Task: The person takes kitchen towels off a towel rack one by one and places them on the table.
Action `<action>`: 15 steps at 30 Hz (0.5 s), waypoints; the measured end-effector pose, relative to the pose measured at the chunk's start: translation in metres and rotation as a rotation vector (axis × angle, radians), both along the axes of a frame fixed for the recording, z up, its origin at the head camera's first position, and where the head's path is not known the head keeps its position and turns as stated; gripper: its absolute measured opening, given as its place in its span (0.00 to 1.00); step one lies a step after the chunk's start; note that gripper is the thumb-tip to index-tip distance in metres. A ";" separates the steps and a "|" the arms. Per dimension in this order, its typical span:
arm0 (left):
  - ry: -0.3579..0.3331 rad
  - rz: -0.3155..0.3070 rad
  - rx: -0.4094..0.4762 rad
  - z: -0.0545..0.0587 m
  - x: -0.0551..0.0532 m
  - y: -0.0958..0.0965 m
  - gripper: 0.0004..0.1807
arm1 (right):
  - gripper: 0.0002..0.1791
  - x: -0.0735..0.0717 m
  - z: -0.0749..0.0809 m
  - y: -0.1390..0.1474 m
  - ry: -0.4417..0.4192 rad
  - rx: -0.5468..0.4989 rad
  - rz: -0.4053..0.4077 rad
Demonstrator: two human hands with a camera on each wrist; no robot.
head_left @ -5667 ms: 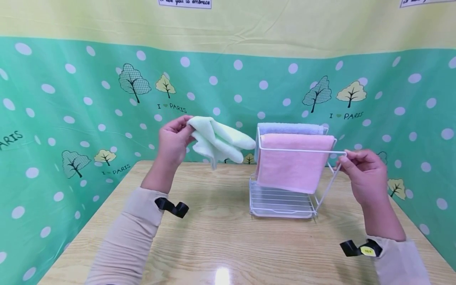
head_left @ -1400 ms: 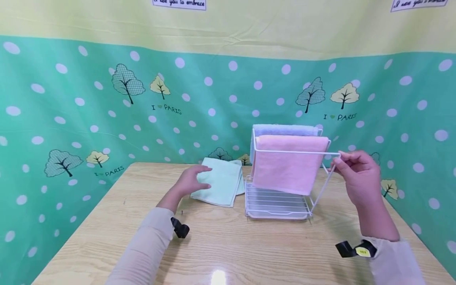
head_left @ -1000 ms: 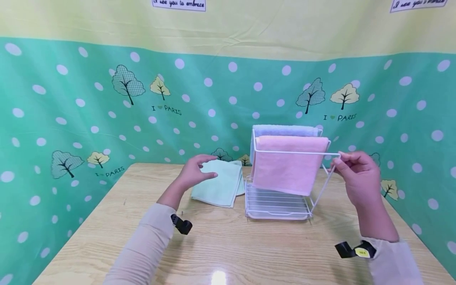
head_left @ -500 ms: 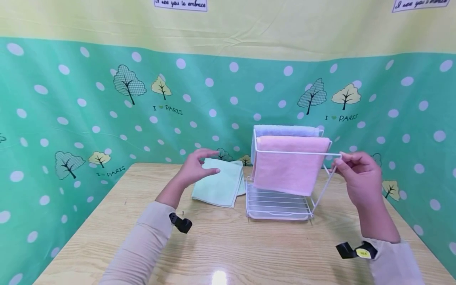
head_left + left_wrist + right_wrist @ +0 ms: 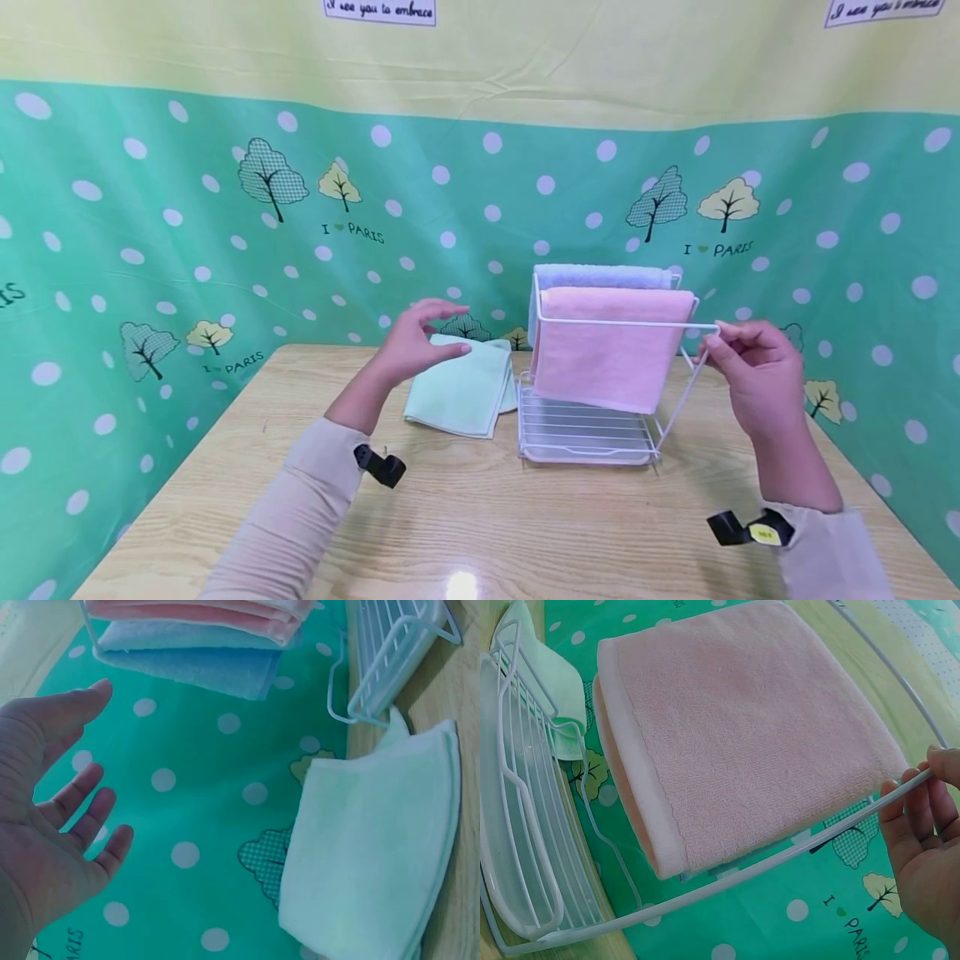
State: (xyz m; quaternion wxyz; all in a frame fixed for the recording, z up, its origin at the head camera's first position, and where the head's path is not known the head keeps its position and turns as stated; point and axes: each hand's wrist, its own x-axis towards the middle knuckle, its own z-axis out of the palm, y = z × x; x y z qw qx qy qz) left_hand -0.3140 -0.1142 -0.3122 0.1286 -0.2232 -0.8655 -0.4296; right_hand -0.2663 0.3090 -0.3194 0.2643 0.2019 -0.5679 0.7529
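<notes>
My right hand [image 5: 761, 375] pinches the upper front corner of a white wire rack [image 5: 630, 322] between thumb and fingers. Over the rack's upper bars hang a folded pink towel [image 5: 611, 358] in front and a folded light blue towel [image 5: 600, 274] behind it. To the rack's left, a folded pale green towel [image 5: 461, 396] lies on the table, one layer jutting out at its right. My left hand [image 5: 408, 346] is raised near that towel, thumb and fingers spread apart and holding nothing; the left wrist view shows a gap between the left hand and the towel.
The rack's lower shelf holds a pale tray [image 5: 592, 457] close to the green towel. Everything stands on a wooden table [image 5: 525, 525]. A green dotted curtain [image 5: 420, 192] hangs right behind the table's back edge.
The green towel, earlier held up in my left hand, now lies on the table. Over the last second the empty left hand has risen a little. My right hand keeps its hold on the rack.
</notes>
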 end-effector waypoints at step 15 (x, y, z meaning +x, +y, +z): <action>0.050 -0.082 0.004 0.031 0.010 0.023 0.30 | 0.10 0.001 0.000 0.000 0.001 0.001 -0.008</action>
